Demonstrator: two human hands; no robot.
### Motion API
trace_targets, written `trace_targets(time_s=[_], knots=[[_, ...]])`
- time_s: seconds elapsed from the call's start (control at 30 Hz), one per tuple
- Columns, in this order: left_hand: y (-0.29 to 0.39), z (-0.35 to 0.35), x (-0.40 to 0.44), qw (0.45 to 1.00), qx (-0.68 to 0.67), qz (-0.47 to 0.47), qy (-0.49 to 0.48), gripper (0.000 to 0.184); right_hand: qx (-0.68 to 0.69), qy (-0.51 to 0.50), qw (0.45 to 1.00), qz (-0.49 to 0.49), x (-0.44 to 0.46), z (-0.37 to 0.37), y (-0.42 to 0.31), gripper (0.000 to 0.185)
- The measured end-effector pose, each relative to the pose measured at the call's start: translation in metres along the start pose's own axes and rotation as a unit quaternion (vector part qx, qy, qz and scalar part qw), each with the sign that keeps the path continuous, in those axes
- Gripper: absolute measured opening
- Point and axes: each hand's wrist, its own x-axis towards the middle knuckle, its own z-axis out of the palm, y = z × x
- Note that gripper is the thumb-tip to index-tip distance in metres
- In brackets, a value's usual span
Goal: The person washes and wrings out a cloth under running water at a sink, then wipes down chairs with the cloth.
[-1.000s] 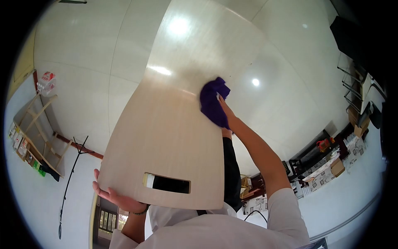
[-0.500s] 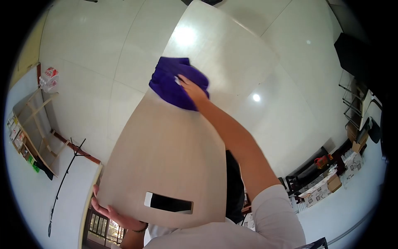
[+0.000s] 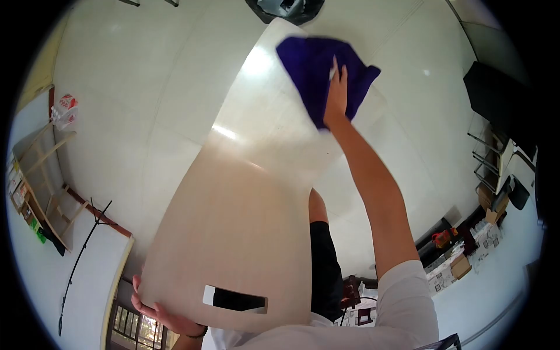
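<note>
A pale curved wooden chair (image 3: pixel 233 221), with a rectangular slot (image 3: pixel 238 300) through its near end, stretches away from my body. My left hand (image 3: pixel 166 317) is wrapped round its near left edge, thumb and fingers on the rim. At the far right part of the chair, my right hand (image 3: pixel 336 99) presses on a purple cloth (image 3: pixel 312 67) and holds it, the fingers pointing away from me. The cloth is spread out and covers part of the glossy far surface, its right corner reaching past the edge. What lies under the palm is hidden.
A black-lined bin (image 3: pixel 286 10) stands on the tiled floor beyond the far end. On the left are a wooden rack (image 3: pixel 49 169), a plastic bag (image 3: pixel 65 111) and a thin black stand (image 3: pixel 87 245). Folded chairs (image 3: pixel 487 154) and cardboard boxes (image 3: pixel 461 266) line the right side.
My right hand has slid the purple cloth away from me and to the right across the chair, and the cloth has spread wider. My left hand keeps its hold on the edge.
</note>
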Motion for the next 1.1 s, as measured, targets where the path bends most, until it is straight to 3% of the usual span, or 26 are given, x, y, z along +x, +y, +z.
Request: trace_targets(time_s=[0.03,0.07,0.17,0.27,0.33,0.37,0.43,0.5,0.6,0.63,0.67,0.7,0.73,0.77,0.8,0.83,0.9,0.97,1.0,1.1], knots=[[0.000,0.000,-0.001,1.000,-0.012,-0.010,0.007,0.055,0.163,0.143,0.974,0.066,0.030,0.008,-0.002,0.059],[0.000,0.001,-0.001,0.999,-0.024,-0.020,0.013,0.054,0.314,0.214,0.920,0.099,0.055,0.002,-0.002,0.057],[0.003,0.005,-0.002,0.999,-0.035,-0.011,0.002,0.053,0.363,0.212,0.896,0.145,0.072,-0.037,-0.011,0.055],[0.001,0.004,-0.001,0.999,-0.051,0.001,-0.018,0.052,0.047,0.170,0.974,0.146,0.034,-0.049,-0.057,0.052],[0.001,0.001,-0.001,0.999,-0.048,0.000,-0.017,0.051,0.030,0.070,0.996,-0.053,0.009,-0.066,-0.079,0.053],[0.001,-0.001,-0.002,0.999,-0.037,0.000,-0.011,0.051,0.059,0.115,0.988,-0.086,-0.006,-0.052,-0.111,0.054],[0.001,0.002,-0.001,1.000,-0.021,0.001,-0.001,0.050,0.334,0.285,0.889,-0.129,-0.033,-0.013,-0.186,0.053],[0.002,0.006,-0.001,1.000,-0.009,-0.001,0.007,0.050,0.461,0.195,0.797,-0.338,-0.061,-0.043,-0.151,0.051],[0.002,0.002,0.002,1.000,-0.022,-0.004,-0.015,0.050,0.503,0.194,0.798,-0.270,-0.035,-0.013,-0.159,0.050],[0.003,0.000,0.002,1.000,-0.024,-0.003,-0.019,0.050,0.601,0.150,0.753,-0.221,-0.026,-0.015,-0.131,0.050],[0.003,0.000,0.002,0.999,-0.028,-0.002,-0.023,0.050,0.592,0.151,0.774,-0.165,-0.009,-0.010,-0.112,0.050],[0.002,0.001,0.001,0.999,-0.032,-0.002,-0.025,0.050,0.657,0.127,0.740,-0.068,0.007,-0.004,-0.091,0.052],[0.001,0.002,0.001,1.000,-0.025,-0.005,-0.018,0.050,0.636,0.218,0.739,-0.050,0.016,0.002,-0.063,0.051],[0.002,0.002,0.001,1.000,-0.017,-0.008,-0.010,0.049,0.709,0.176,0.683,0.025,0.020,-0.002,-0.035,0.049],[0.002,0.003,0.001,1.000,-0.009,-0.011,-0.002,0.049,0.698,0.178,0.689,0.079,0.025,0.002,-0.016,0.050],[0.003,0.002,-0.001,0.999,-0.028,-0.015,-0.006,0.049,0.448,0.202,0.868,0.065,0.031,0.023,-0.008,0.050],[0.004,0.003,-0.001,0.998,-0.064,-0.021,-0.013,0.050,0.292,0.186,0.936,0.070,0.028,0.035,0.012,0.048],[0.004,0.004,-0.001,0.998,-0.052,-0.010,-0.019,0.051,0.377,0.250,0.882,0.132,0.016,0.056,0.012,0.046],[0.004,0.004,-0.001,0.999,-0.045,-0.005,-0.023,0.051,0.333,0.208,0.904,0.171,0.015,0.081,0.006,0.048],[0.004,0.009,-0.002,0.998,-0.060,-0.013,-0.001,0.051,0.439,0.230,0.838,0.230,-0.032,0.091,0.016,0.051]])
